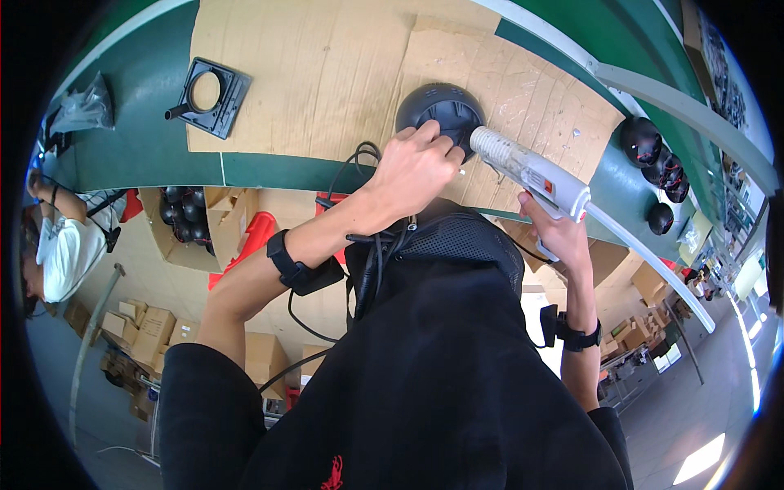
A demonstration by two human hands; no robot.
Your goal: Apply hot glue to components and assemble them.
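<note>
My right hand (557,231) is wrapped round the handle of a white hot glue gun (531,171) with a red switch. A long white glue stick (653,260) trails out of its rear end. The front of the gun points at a round black plastic housing (441,102), which rests on the cardboard. My left hand (420,167) lies over the near side of this housing with its fingers curled and gripping it. Both the gun's nozzle and the fingertips are partly hidden there. A black cable (359,155) loops beside my left wrist.
Cardboard sheets (302,73) cover the green bench. A square black part (214,98) with a round hole lies to the left, near a plastic bag (86,106). Several black domes (641,143) stand at right. A box of black domes (186,216) and another person (69,245) are at left.
</note>
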